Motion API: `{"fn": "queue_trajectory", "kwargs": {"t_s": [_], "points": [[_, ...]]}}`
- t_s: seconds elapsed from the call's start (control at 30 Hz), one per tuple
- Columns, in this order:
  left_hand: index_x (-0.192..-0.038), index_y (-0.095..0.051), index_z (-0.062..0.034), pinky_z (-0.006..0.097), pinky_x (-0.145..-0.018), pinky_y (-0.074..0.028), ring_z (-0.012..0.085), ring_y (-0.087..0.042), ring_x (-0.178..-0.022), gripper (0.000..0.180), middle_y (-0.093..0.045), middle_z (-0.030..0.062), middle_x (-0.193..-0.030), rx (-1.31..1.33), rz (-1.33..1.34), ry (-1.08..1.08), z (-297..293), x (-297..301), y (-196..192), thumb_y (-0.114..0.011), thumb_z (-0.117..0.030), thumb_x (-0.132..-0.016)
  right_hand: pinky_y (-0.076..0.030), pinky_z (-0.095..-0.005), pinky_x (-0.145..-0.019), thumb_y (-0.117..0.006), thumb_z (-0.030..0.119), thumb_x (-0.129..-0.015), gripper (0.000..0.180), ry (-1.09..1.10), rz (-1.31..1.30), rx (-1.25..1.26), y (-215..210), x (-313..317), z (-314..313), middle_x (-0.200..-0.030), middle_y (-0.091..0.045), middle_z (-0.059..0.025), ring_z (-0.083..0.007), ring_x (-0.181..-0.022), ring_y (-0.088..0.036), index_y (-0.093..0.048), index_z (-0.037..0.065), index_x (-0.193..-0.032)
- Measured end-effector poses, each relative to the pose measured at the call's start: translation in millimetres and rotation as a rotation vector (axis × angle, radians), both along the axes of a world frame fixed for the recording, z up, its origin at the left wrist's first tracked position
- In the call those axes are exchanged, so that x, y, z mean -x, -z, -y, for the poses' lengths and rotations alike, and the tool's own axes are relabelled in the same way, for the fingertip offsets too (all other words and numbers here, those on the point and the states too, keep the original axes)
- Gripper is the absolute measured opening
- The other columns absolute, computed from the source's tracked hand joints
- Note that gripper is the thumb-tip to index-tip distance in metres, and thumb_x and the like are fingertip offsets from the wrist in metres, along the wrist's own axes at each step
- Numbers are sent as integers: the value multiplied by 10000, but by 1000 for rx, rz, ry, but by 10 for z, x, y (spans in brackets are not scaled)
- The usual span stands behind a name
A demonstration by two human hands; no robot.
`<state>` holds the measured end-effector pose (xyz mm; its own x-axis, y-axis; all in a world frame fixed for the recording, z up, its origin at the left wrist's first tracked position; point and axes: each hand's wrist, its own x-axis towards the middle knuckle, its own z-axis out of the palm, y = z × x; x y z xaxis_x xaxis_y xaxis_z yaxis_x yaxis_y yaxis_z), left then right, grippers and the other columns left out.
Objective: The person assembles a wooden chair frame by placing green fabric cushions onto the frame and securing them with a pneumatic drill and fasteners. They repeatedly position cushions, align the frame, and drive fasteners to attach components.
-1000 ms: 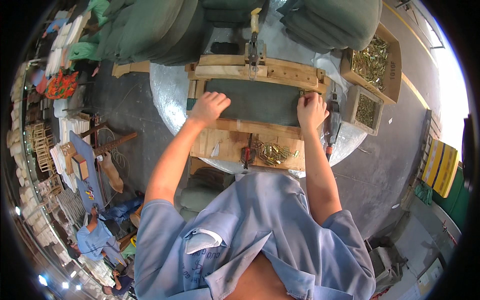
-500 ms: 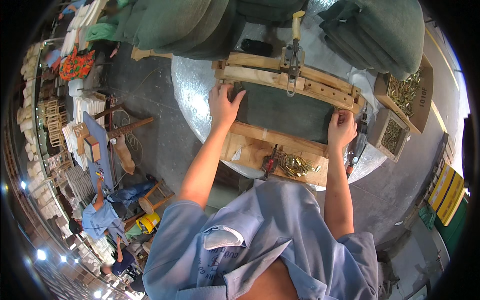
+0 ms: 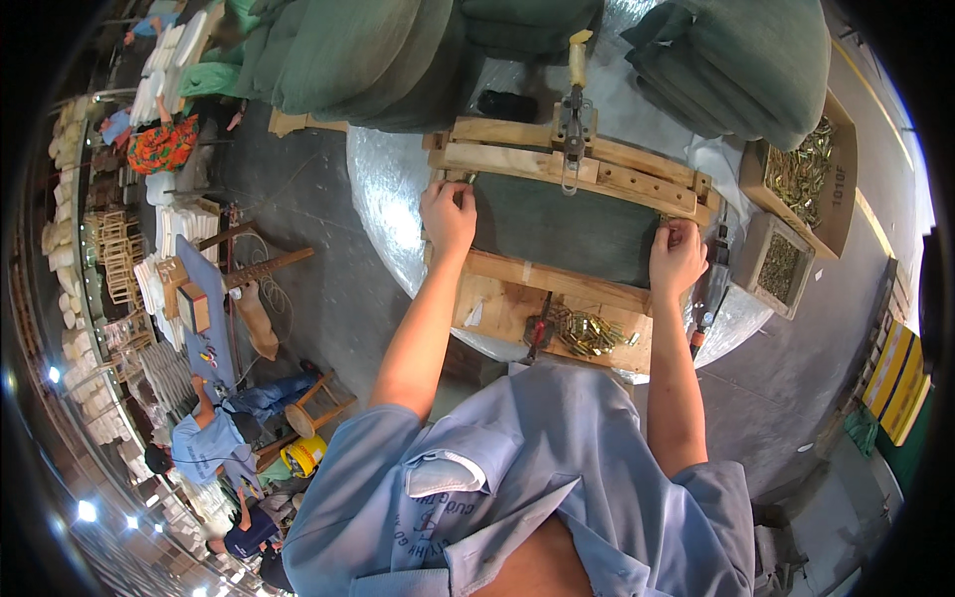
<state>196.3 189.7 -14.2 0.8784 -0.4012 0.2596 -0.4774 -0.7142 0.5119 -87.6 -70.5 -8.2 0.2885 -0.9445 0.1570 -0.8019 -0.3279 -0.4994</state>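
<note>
Green fabric panel (image 3: 567,229): it is lying flat in a wooden frame (image 3: 587,164) on the bench (image 3: 383,199), between an upper slat and a lower slat, right in front of the person.
Left hand (image 3: 448,214): it is curling over the panel's left edge, fingers bent down at the top left corner; it is pressing or pinching the cloth there, though I cannot tell how firm the grip is.
Right hand (image 3: 678,257): it is closing in a loose fist on the panel's right edge, fingertips tucked out of sight, so what exactly it is gripping is hidden.
Handling: the cloth is looking soft and limp, light by itself, likely to wrinkle and slide unless it is being kept taut; the two side edges where the hands are sitting seem the sensible places to hold.
Frame: it is looking stiff and fixed, with a toggle clamp (image 3: 572,119) with a yellowish handle standing on the upper slat.
Loose parts: a heap of small brass-coloured pieces (image 3: 587,333) is lying on the lower board, near a red-handled tool (image 3: 537,333).
Bench surface: it is round and covered in shiny silver wrap, probably slippery.
Boxes: two wooden boxes (image 3: 801,179) of metal bits are sitting at the right.
Room: stacks of green cushions (image 3: 338,50) are piling behind; other workers are sitting on the workshop floor far left.
</note>
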Motion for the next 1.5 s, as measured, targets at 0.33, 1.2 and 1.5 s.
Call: {"fn": "queue_trajectory", "kwargs": {"t_s": [0.33, 1.2, 1.5], "points": [[-984, -713, -82, 543, -985, -467, 374, -616, -1062, 173, -656, 106, -1054, -124, -3, -98, 118, -19, -11, -786, -209, -891, -442, -461, -841, -753, 259, -921, 112, -7, 4, -9, -60, -5, -2, -924, -727, 25, -267, -953, -657, -700, 185, -986], [-1039, -727, -8, 260, -714, -524, 72, -664, -795, 188, -742, 14, -864, 305, -760, 453, 101, 2694, -880, -740, -195, -1048, -567, -438, -785, -759, 275, -785, 797, 193, 529, -896, -28, 1718, 415, -1033, -705, -193, -257, -885, -691, -523, -6, -1493], [-1171, -734, 11, 288, -832, -573, 111, -702, -890, 293, -760, 51, -1005, 137, -1042, 652, 899, 3001, -875, -693, -268, -1089, -540, -378, -537, -733, 247, -838, 723, 132, 477, -805, -619, 2060, -58, -928, -691, -149, -210, -643, -656, -507, 6, -1481]]}}
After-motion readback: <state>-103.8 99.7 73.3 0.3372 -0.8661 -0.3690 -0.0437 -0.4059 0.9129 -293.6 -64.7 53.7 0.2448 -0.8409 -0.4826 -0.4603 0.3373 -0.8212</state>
